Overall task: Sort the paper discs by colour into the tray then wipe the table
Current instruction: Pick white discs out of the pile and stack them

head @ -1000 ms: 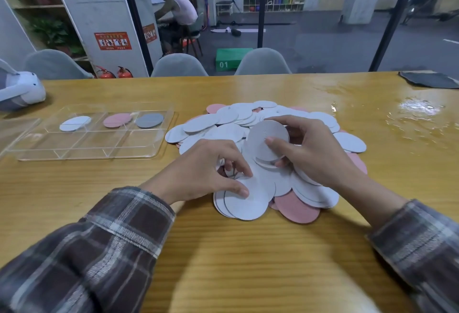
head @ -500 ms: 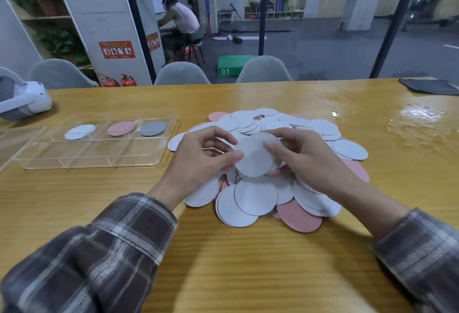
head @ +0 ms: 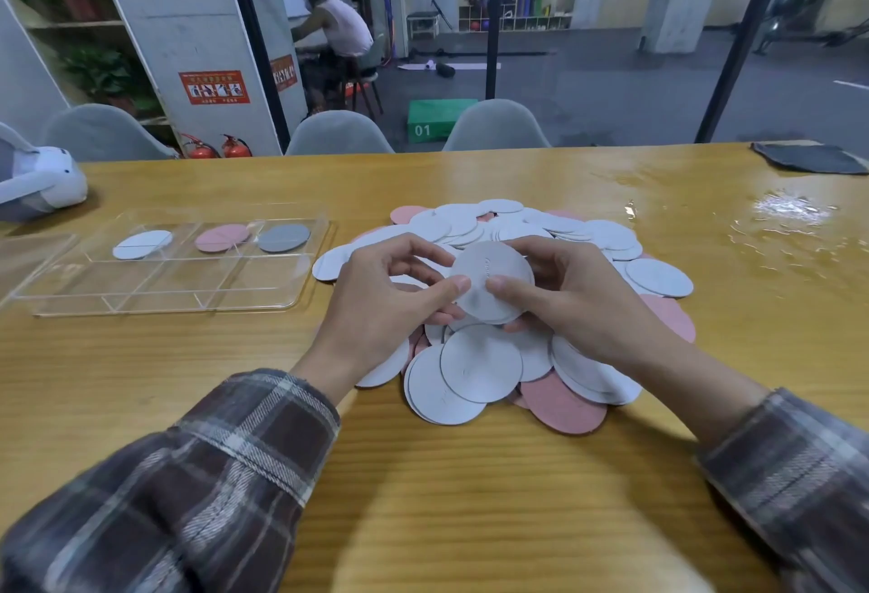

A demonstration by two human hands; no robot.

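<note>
On the wooden bench (head: pixel 470 498), our left hand (head: pixel 390 305) and right hand (head: pixel 578 305) together pinch a thin stack of white discs (head: pixel 491 279) just above the mixed pile (head: pixel 479 371). Sorting is barely begun, we judge; next, carry the stack left to the white compartment of the tray (head: pixel 155 310).

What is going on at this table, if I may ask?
A person is sorting round paper discs by colour. The left hand and the right hand together pinch a white round paper disc above the mixed white and pink pile on the wooden table. The clear plastic tray holds only one white disc, one pink disc and one grey disc, in separate compartments. The table's wet patch is not yet wiped.
</note>
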